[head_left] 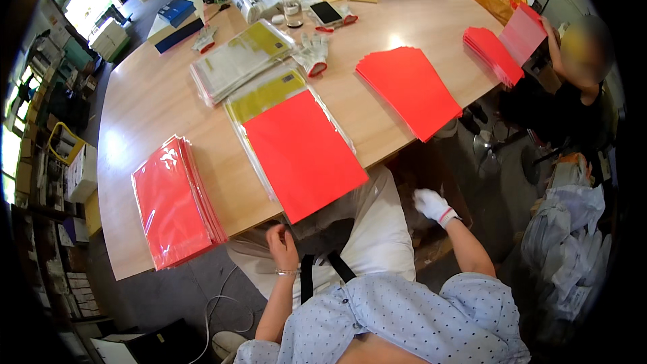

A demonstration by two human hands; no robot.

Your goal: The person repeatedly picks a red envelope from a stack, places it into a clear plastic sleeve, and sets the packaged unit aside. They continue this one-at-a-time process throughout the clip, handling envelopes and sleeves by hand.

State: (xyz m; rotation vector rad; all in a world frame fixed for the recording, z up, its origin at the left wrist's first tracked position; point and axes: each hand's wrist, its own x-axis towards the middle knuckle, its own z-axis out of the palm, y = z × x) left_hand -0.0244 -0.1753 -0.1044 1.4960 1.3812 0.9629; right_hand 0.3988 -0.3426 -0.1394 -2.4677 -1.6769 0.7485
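Red sheet (303, 155) mid-dial, over clear sleeve (266, 96), overhanging table (141, 121) edge toward six o'clock.
Bare left hand (282, 248) at seven, part-open, empty; gloved right hand (433, 206) near four, hold unclear.

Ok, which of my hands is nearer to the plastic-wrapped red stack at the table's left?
Left. Your left hand is to the right of the wrapped red stack, not touching it; your gloved right hand is much farther right, beyond your pale trousers.
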